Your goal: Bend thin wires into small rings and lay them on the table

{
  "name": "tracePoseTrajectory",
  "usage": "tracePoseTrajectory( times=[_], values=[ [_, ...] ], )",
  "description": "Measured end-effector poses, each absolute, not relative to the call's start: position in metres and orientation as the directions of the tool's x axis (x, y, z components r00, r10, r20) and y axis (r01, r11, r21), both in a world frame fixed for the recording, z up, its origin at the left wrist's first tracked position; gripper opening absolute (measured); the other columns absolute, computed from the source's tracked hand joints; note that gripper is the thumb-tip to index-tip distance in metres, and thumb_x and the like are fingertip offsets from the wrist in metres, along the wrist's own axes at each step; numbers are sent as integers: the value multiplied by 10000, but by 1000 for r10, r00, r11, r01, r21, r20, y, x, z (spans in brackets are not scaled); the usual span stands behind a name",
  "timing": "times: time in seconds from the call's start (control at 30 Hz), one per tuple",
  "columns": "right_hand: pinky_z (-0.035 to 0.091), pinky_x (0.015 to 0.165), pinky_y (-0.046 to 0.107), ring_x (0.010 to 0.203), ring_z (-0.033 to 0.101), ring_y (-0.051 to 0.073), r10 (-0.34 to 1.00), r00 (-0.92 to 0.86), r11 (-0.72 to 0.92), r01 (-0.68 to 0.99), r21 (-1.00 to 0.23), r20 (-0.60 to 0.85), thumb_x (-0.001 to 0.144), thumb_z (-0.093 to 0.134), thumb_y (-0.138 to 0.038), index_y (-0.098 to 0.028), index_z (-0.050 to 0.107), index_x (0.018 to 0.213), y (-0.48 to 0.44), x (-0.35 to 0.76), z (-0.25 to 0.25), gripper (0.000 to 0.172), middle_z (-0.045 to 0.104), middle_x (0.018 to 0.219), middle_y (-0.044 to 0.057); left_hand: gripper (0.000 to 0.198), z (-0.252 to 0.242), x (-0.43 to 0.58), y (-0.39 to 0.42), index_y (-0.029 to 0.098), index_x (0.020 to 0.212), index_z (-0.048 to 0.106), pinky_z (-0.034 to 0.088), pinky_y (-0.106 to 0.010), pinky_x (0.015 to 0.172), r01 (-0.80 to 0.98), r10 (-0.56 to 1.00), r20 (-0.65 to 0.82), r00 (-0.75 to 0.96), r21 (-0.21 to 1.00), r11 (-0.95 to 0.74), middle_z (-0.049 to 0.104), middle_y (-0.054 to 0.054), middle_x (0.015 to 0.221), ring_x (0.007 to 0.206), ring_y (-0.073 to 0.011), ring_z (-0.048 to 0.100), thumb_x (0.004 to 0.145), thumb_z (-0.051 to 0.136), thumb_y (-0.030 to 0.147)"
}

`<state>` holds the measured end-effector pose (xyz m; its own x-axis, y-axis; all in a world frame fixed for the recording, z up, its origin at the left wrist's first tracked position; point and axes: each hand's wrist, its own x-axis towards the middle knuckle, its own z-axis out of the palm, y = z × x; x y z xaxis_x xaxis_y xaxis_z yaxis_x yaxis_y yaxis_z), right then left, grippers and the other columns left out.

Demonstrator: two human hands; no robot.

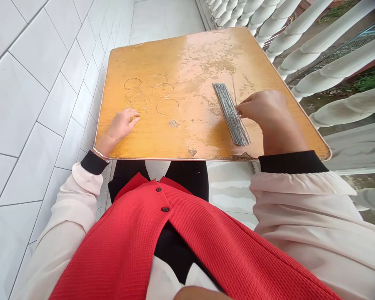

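Head view shows the right hand with fingertips together against a straight bundle of thin grey metal wires on the worn orange wooden counter. The left hand rests open and empty just beside small round wire rings. A careless bump could scatter the loose wires or push them over the counter edge.

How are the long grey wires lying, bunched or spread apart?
Bunched: the wires lie side by side in one tight stack on the table.
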<state>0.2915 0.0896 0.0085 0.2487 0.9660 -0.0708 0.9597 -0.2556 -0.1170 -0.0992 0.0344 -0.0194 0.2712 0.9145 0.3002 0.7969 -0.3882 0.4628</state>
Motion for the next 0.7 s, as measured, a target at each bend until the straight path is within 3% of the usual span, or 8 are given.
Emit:
tracePoseTrajectory(
  times=[0.1,0.17,0.23,0.33,0.43,0.57,0.63,0.7],
  values=[
    [389,659,297,785,575,137,887,396,-452,852,-264,-237,905,561,-98,-16,783,1022,79,285,26,263,769,1061,196,216,-23,-98,32,149,1061,759,508,-386,1047,787,912,294,286,471,-398,764,-99,1169,1127,-228,689,920,600,191],
    [380,629,280,681,507,95,857,437,-511,787,-345,-273,916,545,-74,-8,765,1076,67,278,39,280,753,1116,201,218,-25,-97,31,151,1058,758,514,-388,1037,787,910,289,299,465,-406,762,-98,1171,1121,-227,689,924,590,189],
    [372,611,272,646,488,80,850,444,-525,757,-389,-282,922,546,-69,-18,759,1054,57,272,48,256,746,1094,194,225,-25,-95,31,158,1062,754,509,-397,1047,790,905,283,318,448,-418,755,-94,1183,1130,-228,685,931,573,187],
    [366,604,259,642,493,78,858,436,-512,756,-408,-270,909,553,-65,-70,729,892,51,269,50,177,711,889,120,243,-16,-87,35,171,1094,744,486,-408,1085,796,891,257,374,405,-450,733,-89,1235,1183,-236,664,935,561,188],
    [374,620,245,649,496,88,883,427,-469,784,-406,-196,893,544,-65,-140,639,718,52,271,46,212,570,650,19,267,-4,-76,44,177,1147,727,474,-413,1104,796,877,214,430,368,-480,705,-96,1289,1231,-252,641,940,561,212],
    [406,633,249,630,522,114,918,386,-388,820,-420,-95,865,550,-69,-172,606,658,55,276,42,238,480,515,-23,285,1,-65,54,185,1180,709,465,-433,1125,803,877,190,442,353,-481,684,-101,1313,1262,-264,623,949,545,221],
    [445,679,267,656,576,143,932,361,-339,854,-395,-20,853,550,-67,-173,644,707,54,278,41,203,510,528,-13,285,-1,-63,55,183,1182,706,460,-438,1131,801,885,196,423,377,-466,685,-103,1313,1261,-265,625,948,547,213],
    [483,771,313,771,653,202,944,311,-256,902,-348,110,836,558,-65,-165,696,795,48,274,42,175,641,650,49,267,-4,-61,51,169,1164,712,463,-427,1124,772,901,231,366,465,-433,705,-108,1279,1233,-259,642,937,579,208]
  ],
)
